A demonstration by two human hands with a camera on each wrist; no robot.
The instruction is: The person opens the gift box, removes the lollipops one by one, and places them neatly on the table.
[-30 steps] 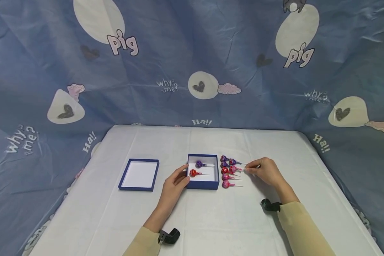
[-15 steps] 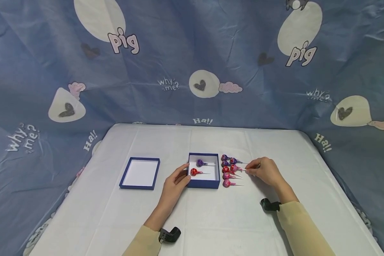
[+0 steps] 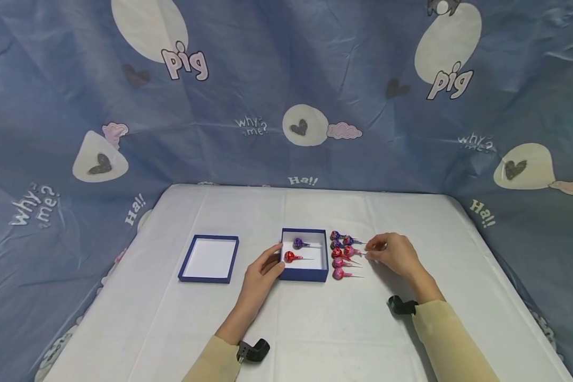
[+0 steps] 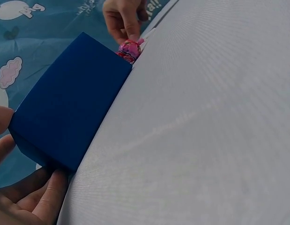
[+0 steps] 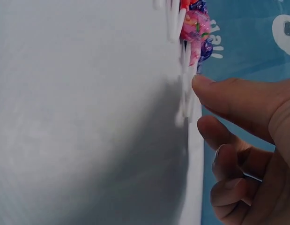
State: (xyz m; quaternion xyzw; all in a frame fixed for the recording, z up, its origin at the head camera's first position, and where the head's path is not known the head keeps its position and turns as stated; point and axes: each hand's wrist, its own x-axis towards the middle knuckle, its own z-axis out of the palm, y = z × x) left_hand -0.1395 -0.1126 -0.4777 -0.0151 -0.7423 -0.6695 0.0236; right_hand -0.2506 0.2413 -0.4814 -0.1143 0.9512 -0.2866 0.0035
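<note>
My left hand (image 3: 260, 278) grips the left side of a blue box (image 3: 304, 274) with a white inside. One purple lollipop (image 3: 298, 243) and one red lollipop (image 3: 290, 257) lie in it, sticks to the right. In the left wrist view, thumb and fingers hold the box wall (image 4: 72, 101) at one end. Right of the box, several wrapped lollipops lie in a cluster. My right hand (image 3: 395, 254) is at the stick end of a pink lollipop (image 3: 349, 251). In the right wrist view, its thumb and forefinger stand apart beside the sticks (image 5: 186, 89).
A blue-rimmed box lid (image 3: 209, 259) lies inside up, left of the box. Other lollipops in the cluster include a red one (image 3: 336, 253) and a pink one (image 3: 338, 274). A white cloth (image 3: 286, 329) covers the table; a blue printed curtain (image 3: 248, 79) hangs behind.
My right hand has lifted slightly, its fingertips parting around the pink lollipop's stick end. My left hand keeps its hold on the box, and the lollipops lie as before.
</note>
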